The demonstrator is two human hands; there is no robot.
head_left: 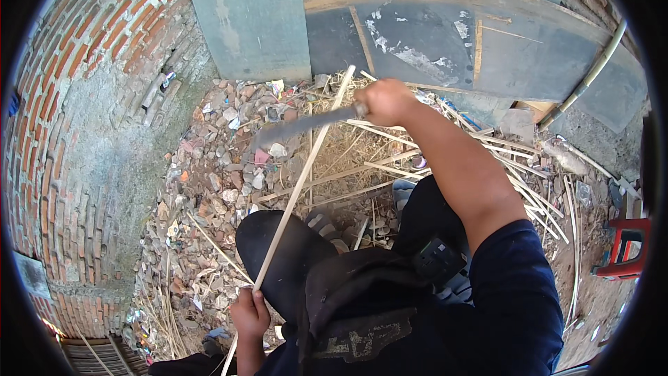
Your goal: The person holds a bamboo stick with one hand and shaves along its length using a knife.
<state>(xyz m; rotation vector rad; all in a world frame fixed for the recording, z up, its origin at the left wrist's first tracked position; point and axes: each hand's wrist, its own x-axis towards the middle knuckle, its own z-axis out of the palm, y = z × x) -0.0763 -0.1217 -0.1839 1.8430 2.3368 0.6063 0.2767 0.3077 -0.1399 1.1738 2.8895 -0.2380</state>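
Note:
In my left hand (pixel 250 315), low in the view, I grip a long pale bamboo strip (pixel 286 221) that slants up and away across my knee. My right hand (pixel 390 102) is closed round the handle of a machete (pixel 303 127), held out ahead with the arm stretched. Its blade points left and is smeared by motion. In the view the blade crosses the strip near its far end; whether they touch I cannot tell.
Rubble and litter (pixel 226 188) cover the ground. Cut bamboo strips (pixel 536 195) lie in a heap at the right. A brick wall (pixel 76 146) rises at the left, grey boards (pixel 424 35) stand at the back, and a red stool (pixel 619 254) is at the far right.

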